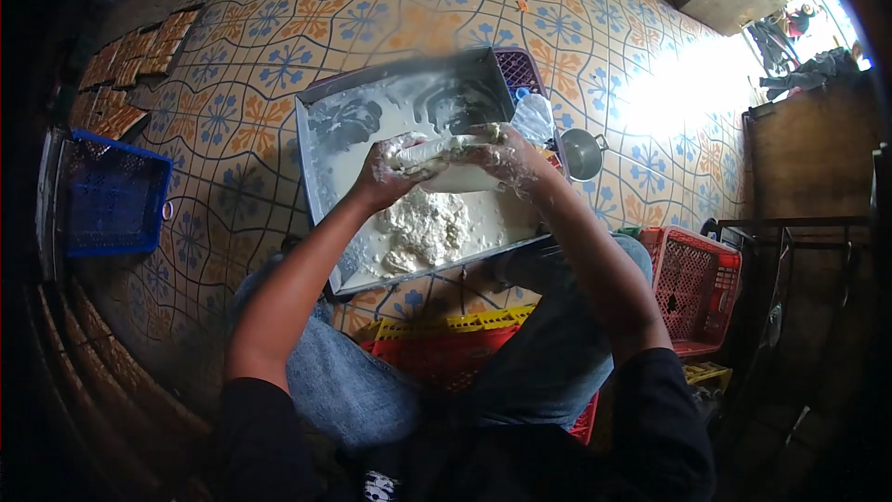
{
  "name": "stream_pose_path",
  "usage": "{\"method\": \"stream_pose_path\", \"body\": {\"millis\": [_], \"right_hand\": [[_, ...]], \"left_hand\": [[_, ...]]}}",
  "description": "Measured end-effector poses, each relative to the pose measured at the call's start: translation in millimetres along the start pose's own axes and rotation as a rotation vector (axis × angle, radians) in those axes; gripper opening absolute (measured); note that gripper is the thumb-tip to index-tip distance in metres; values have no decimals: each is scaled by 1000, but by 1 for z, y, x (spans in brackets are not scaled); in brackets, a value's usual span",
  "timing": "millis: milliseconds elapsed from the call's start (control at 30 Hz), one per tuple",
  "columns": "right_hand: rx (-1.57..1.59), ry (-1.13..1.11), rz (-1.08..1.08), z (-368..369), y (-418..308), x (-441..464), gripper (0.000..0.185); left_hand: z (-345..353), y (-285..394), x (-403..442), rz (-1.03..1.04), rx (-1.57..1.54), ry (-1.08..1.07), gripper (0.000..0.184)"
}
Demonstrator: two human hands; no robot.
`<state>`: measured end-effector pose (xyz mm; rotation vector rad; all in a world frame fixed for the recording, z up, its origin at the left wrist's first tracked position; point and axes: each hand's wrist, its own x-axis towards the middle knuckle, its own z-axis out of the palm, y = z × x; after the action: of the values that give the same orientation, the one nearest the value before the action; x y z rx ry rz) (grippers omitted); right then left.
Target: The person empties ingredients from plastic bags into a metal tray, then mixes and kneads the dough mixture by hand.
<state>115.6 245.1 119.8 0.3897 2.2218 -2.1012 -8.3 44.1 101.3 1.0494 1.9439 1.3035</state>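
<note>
A large grey metal tray (311,163) sits in front of me, its inside smeared with pale wet batter. At its near side lies a lumpy mound of white dough (427,228). Above the tray, my left hand (400,165) and my right hand (502,153) are curled around opposite ends of a pale, dough-smeared thing (460,178). It has a smooth, rounded lower side; I cannot tell whether it is a bowl or dough. Both hands are coated with sticky dough. Fingers partly hide what they hold.
Beside the tray's right edge are a clear plastic bottle (532,118), a purple crate (520,70) and a metal pot (583,154). A blue crate (116,195) stands left, a red crate (692,288) right. Under my legs is a red and yellow crate (446,344). Patterned tiles (353,14) cover the floor.
</note>
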Motion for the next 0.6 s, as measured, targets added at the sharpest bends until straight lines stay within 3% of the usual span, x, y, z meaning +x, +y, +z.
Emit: {"method": "stream_pose_path", "body": {"millis": [100,133,267,467,567,600], "right_hand": [[20,45,172,0,-49,-15,36],[23,57,150,-5,-41,-12,38],[-303,26,147,-21,-54,-21,36],[-295,99,54,-22,-36,-25,33],[-263,8,-70,-32,-10,-19,30],[-234,-14,49,-32,-13,-18,29]], "left_hand": [[-3,17,-10,-141,-408,-84,32],[-2,22,-9,-108,-283,-92,31],[12,1,-3,-144,-268,-107,31],[20,0,2,-180,-128,-163,39],[24,-9,3,-133,-81,-150,38],[25,-11,3,-166,-105,-147,39]]}}
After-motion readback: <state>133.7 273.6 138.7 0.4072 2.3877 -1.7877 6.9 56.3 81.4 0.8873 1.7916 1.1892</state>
